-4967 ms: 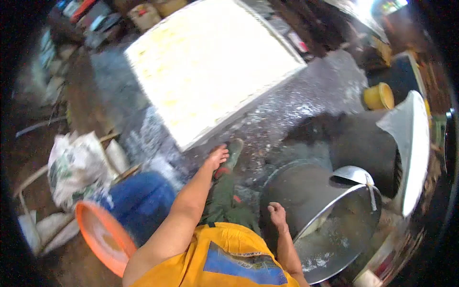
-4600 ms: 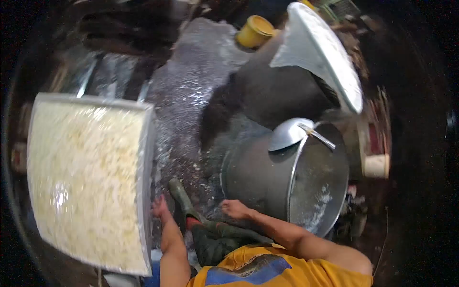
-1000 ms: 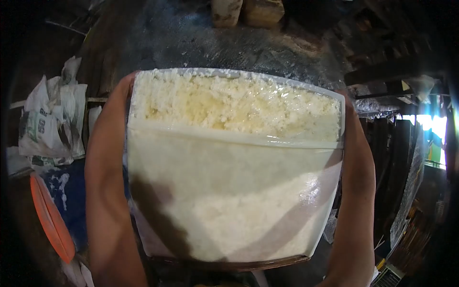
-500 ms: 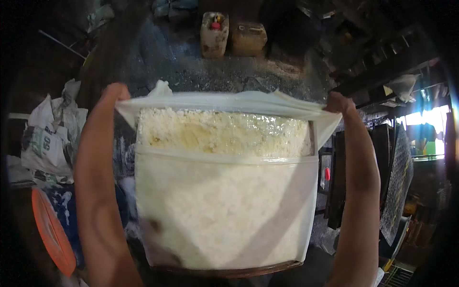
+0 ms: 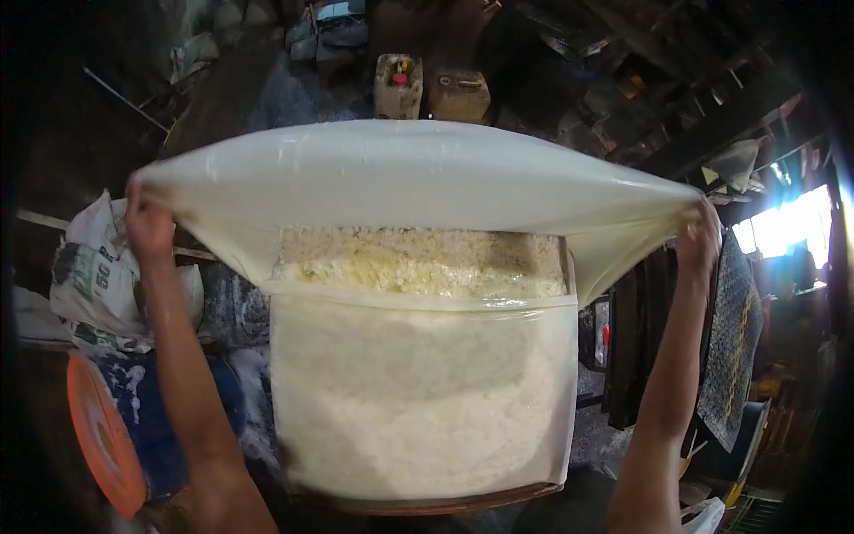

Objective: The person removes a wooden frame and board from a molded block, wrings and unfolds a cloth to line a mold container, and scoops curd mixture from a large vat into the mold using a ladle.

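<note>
A wide white cloth [image 5: 418,173] is stretched taut and raised above the far side of a pale, crumbly, wet mass [image 5: 382,267]. My left hand [image 5: 151,222] is closed on the cloth's left corner. At the opposite corner, my right hand [image 5: 700,236] grips the same cloth. A folded cloth layer [image 5: 427,392] covers the near part of the mass, its straight edge running across just below the exposed strip. Under the near side shows the brown edge of a board or frame [image 5: 427,507].
Two dirty jerrycans, one with a red cap [image 5: 398,84] and a brownish one [image 5: 458,96], stand beyond. Left are white sacks [image 5: 98,271] and a blue drum [image 5: 160,418] with an orange rim. Dark upright panels and a textured sheet [image 5: 734,347] stand at right.
My hands have spread farther apart, pulling the far cloth wider and higher. It now billows up across the view, partly in front of the jerrycans' bases.
</note>
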{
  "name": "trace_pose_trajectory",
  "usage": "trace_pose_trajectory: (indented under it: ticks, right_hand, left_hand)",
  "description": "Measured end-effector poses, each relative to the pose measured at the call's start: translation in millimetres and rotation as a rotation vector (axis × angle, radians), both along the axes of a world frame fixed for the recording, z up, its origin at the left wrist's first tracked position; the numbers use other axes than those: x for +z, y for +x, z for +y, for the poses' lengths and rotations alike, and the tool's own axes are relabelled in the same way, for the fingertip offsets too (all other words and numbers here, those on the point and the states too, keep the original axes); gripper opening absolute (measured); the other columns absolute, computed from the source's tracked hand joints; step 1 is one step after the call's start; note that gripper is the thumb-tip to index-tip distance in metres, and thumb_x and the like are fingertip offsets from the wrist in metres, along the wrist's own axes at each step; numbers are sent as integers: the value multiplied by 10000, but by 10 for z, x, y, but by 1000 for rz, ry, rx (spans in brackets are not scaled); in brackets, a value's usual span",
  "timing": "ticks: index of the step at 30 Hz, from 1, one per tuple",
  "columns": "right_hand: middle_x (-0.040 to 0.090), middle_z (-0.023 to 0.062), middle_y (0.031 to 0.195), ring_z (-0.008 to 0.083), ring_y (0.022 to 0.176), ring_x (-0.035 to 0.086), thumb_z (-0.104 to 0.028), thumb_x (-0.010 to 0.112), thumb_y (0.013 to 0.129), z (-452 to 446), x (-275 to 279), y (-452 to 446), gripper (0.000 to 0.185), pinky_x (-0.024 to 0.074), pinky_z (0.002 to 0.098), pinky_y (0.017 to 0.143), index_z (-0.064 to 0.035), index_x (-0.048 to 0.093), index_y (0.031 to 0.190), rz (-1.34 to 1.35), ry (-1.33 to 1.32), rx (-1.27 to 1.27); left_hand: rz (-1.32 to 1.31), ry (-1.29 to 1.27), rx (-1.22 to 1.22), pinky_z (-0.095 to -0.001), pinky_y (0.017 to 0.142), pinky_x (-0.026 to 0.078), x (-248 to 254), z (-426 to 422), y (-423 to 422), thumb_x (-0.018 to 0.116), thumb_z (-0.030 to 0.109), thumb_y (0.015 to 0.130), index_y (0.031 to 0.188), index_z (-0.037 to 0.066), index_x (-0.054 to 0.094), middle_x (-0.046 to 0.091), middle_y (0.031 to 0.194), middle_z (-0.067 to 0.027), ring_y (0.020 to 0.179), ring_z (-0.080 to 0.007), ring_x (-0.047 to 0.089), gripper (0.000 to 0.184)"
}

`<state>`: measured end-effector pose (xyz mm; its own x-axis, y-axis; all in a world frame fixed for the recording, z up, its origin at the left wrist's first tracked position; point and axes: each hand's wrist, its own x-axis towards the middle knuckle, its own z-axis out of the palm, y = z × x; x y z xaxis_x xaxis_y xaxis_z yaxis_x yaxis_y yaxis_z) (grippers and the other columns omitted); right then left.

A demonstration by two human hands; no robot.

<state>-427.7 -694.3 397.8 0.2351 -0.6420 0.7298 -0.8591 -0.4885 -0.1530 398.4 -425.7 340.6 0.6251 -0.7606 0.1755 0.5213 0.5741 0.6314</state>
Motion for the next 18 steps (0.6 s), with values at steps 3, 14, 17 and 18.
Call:
trace_pose_trajectory:
  ticks: [3, 14, 17, 18]
  right_hand:
    - [583, 118, 1167, 275, 1095, 538, -383, 584, 863, 1029, 155, -286, 480, 418, 371, 934, -20, 562, 1175, -198, 275, -214]
    - [586, 111, 1026, 215, 954, 579, 21, 604, 796, 1105, -1778, -152, 209, 452, 339, 866, -1, 594, 1004, -518, 533, -44]
    - [563, 162, 1025, 349, 969, 565, -98, 645, 815, 851, -1186, 985, 238, 461, 375, 864, -29, 602, 1038, -146, 468, 156]
    - [563, 167, 1025, 363, 960, 561, -125, 637, 827, 789, -1075, 1225, 239, 465, 380, 855, -33, 602, 1045, -62, 465, 217]
  left_hand:
    - [-177, -259, -223, -413, 975, 398, -217, 1148, -245, 466, 185, 971, 1109, -9, 561, 593, 1149, -150, 1081, -252, 542, 257]
    - [-995, 766, 342, -281, 747, 461, -1656, 1347, -1216, 570, 5, 857, 923, -15, 577, 574, 939, -62, 837, -154, 559, 70]
    - [-1427, 623, 176, -325, 847, 446, -819, 380, -1861, 599, 26, 822, 1006, 11, 632, 561, 1035, -113, 975, -228, 546, 187]
    - [-1580, 513, 167, -344, 880, 432, -720, 180, -1947, 603, 35, 818, 998, 22, 639, 552, 1068, -126, 1020, -252, 531, 184]
